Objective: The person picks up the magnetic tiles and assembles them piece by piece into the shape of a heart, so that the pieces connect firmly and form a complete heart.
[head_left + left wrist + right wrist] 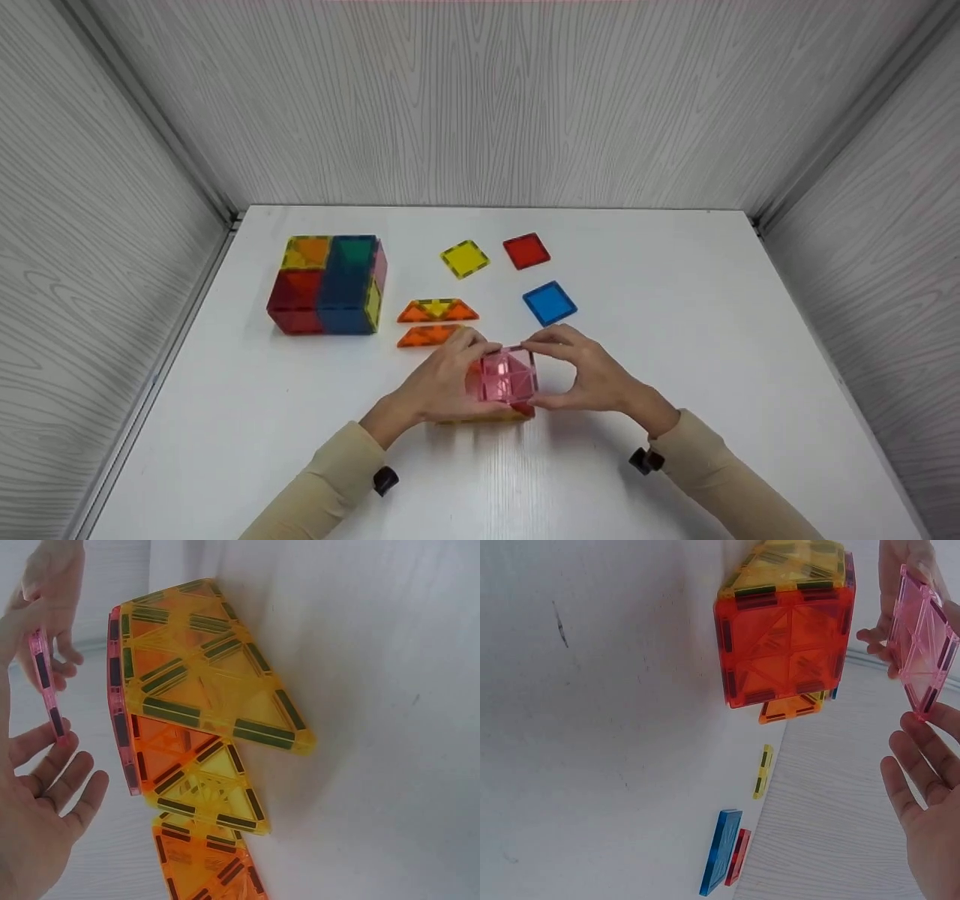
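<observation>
Both hands grip a pink square magnetic tile at its edges. My left hand has it by the left side, my right hand by the right side, with finger and thumb at the corners. Below the tile stands a small block of magnetic tiles, with a yellow-and-orange sloping side in the left wrist view. Its red square end faces the right wrist camera, and a pink panel covers its top. The held tile is apart from that panel in the left wrist view.
Two orange-and-yellow trapezoid pieces lie beyond my left hand. Loose yellow, red and blue square tiles are farther back. A larger multicoloured tile block stands at the left of the white table.
</observation>
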Demonstrator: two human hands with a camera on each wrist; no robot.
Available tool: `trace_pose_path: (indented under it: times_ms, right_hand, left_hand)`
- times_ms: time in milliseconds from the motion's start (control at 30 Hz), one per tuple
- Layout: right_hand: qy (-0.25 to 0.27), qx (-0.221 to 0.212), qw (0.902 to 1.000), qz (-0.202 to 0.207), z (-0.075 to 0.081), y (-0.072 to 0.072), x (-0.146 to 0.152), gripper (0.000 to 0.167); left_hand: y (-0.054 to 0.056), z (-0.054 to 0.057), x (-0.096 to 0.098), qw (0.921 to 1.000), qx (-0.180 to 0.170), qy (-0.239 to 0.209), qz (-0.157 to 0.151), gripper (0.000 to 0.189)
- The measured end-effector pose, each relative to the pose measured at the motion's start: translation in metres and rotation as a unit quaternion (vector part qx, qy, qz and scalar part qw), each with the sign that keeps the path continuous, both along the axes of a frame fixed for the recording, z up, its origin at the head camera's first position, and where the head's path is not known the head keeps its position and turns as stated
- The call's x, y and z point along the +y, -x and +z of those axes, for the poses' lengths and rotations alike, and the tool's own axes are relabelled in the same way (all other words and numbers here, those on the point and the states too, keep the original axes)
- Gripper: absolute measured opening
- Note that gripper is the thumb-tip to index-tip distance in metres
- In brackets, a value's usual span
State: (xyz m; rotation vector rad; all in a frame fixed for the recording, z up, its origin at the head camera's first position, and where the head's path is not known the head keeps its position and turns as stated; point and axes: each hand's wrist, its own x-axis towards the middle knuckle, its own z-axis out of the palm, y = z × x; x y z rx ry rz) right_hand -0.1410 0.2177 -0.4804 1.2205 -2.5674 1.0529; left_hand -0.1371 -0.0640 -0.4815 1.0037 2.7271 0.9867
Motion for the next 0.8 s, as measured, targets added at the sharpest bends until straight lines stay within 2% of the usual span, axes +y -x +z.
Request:
trace_pose_path:
  times_ms: [100,200,300,433,600,800]
  right_hand:
    - [0.007,0.017,0.9998,0.008,0.001,0.0,-0.006,0.069]
    - [0.002,0.008,0.9999,0.012,-0.001,0.0,-0.012,0.075]
    - [-0.015,-0.02,0.9997,0.001,-0.009,-0.001,-0.013,0.08]
    - [-0.054,-0.069,0.9958,-0.024,-0.022,-0.001,-0.013,0.083]
    - [-0.102,-0.125,0.9861,-0.04,-0.037,-0.002,-0.013,0.091]
    - [-0.11,-0.166,0.9791,-0.041,-0.043,-0.001,-0.015,0.091]
  left_hand:
    - [-0.001,0.005,0.0,0.9998,0.01,0.002,-0.014,0.081]
    - [-0.002,0.007,-0.007,0.9996,0.015,0.013,-0.02,0.08]
    - [-0.005,0.004,-0.021,0.9996,-0.011,0.027,-0.005,0.083]
    - [-0.009,-0.003,-0.047,0.9979,-0.059,0.014,0.022,0.083]
    - [-0.01,-0.017,-0.073,0.995,-0.091,-0.019,0.037,0.082]
    - [-0.006,-0.036,-0.081,0.9903,-0.13,-0.015,0.046,0.076]
